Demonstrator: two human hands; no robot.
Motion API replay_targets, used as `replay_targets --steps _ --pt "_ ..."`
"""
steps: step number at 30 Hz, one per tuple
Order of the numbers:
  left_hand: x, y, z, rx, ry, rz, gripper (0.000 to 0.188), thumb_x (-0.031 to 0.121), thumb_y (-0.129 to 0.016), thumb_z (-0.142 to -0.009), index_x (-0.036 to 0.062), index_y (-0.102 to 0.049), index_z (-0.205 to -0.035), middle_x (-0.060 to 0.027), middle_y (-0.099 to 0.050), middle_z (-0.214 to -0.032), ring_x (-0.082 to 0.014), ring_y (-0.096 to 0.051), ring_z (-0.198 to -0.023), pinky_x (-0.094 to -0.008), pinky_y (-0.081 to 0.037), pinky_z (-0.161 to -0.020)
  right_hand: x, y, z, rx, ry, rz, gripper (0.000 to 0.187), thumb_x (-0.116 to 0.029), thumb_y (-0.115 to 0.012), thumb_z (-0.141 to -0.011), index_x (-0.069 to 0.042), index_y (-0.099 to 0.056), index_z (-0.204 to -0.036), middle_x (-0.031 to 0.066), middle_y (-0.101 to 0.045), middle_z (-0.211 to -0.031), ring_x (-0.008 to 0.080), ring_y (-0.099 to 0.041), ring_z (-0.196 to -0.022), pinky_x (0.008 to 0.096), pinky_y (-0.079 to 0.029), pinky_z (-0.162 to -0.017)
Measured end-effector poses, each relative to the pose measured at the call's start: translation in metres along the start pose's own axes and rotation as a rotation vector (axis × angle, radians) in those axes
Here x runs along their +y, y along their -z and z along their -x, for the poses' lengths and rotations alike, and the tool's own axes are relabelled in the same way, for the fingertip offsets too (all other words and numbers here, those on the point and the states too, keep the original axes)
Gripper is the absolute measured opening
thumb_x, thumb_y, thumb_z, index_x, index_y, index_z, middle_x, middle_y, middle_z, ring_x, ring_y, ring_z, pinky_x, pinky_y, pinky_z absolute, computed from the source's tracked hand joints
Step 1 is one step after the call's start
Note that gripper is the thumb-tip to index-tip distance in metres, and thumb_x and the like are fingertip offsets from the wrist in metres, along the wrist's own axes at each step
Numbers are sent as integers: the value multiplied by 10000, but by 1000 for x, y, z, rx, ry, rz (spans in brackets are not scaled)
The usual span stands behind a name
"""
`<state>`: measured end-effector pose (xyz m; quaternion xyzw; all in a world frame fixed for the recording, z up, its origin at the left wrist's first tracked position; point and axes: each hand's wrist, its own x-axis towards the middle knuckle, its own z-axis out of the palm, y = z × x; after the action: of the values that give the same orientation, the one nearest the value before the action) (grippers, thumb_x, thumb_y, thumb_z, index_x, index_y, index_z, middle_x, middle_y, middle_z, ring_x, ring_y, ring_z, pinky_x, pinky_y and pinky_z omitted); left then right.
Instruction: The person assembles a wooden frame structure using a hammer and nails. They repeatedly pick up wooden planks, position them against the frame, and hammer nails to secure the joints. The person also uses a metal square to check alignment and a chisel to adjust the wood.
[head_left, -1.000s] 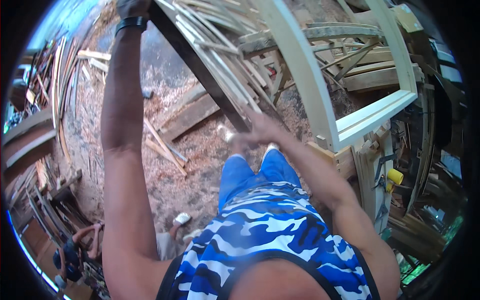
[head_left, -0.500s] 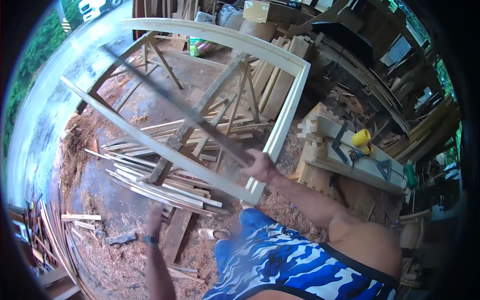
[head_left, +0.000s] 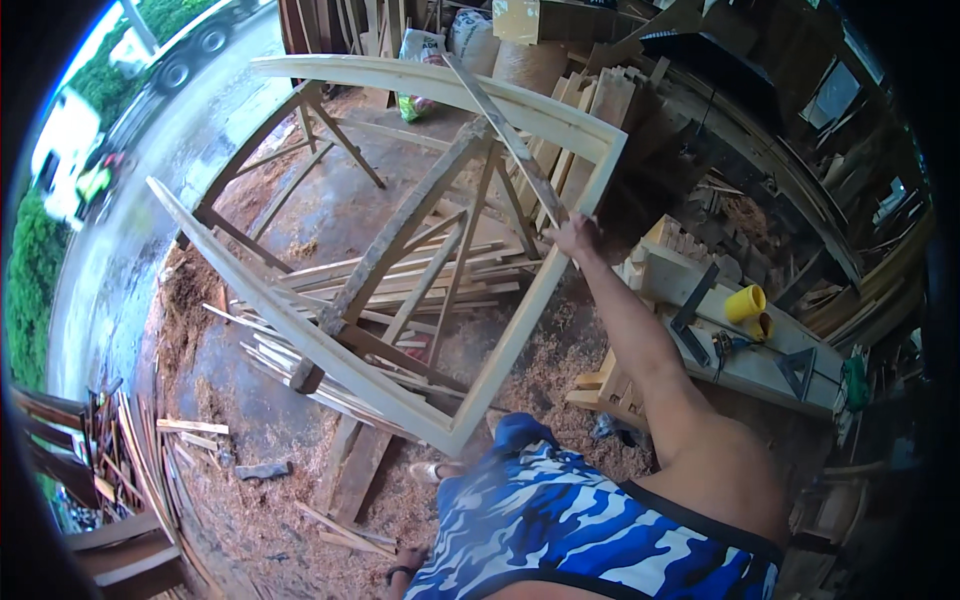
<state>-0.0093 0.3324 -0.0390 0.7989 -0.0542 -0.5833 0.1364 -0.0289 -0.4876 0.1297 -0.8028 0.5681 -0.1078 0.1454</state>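
My right hand [head_left: 573, 237] is closed round the near end of a long wooden strip [head_left: 512, 145]. The strip slants away from me, its far end over the far rail of a pale wooden frame [head_left: 505, 375]. This large frame lies across two rough trestles, with my right hand over its right side. Down by my clothing at the lower edge is my left hand [head_left: 408, 560], only partly visible, with a dark band at the wrist. Its fingers are too hidden to read.
Stacked wooden strips [head_left: 270, 350] lie under the frame among shavings. To the right, a bench of timber [head_left: 815, 385] bears a yellow cup-like thing [head_left: 743, 303] and a black square [head_left: 690, 320]. Beyond the wet road edge is a truck [head_left: 175, 75].
The strip has swung from the left to the right, over the far rail. My right hand has moved right and farther away. My left hand has drawn back toward my body.
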Motion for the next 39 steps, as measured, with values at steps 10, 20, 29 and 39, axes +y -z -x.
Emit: replay_targets --steps 10,20,29,39 --pt "82 39 -14 220 -12 376 330 287 -638 -963 -14 -683 -1090 -109 -729 -892 -179 -680 -642 -302 -523 -541 9 0 -70 -29 186 151 787 -672 -741 -689 -59 -694 -1180 198 -636 -1273 353 -583 -1219 454 -457 -1036" --pt "77 8 4 188 -292 28 350 270 -661 -930 -29 -718 -1102 -177 -745 -1022 -228 -697 -934 -338 -523 -866 64 14 -34 -147 352 -106 575 -424 -755 -733 -69 -673 -1179 220 -678 -1176 378 -651 -1099 450 -514 -954" --pt "-4 11 -71 177 -208 -10 337 256 -649 -925 -24 -722 -1098 -176 -748 -1018 -230 -703 -944 -333 -526 -848 75 0 -21 -37 429 -170 525 -425 -712 -748 -61 -685 -1126 227 -695 -1087 401 -660 -1035 463 -525 -924" --pt "19 22 -91 254 -235 -103 414 330 -660 -902 -4 -708 -1143 -194 -739 -1056 -283 -716 -1005 -371 -529 -844 98 -7 -58 -244 185 -168 623 -528 -741 -756 -80 -687 -1186 197 -704 -1136 339 -671 -1086 417 -521 -932"
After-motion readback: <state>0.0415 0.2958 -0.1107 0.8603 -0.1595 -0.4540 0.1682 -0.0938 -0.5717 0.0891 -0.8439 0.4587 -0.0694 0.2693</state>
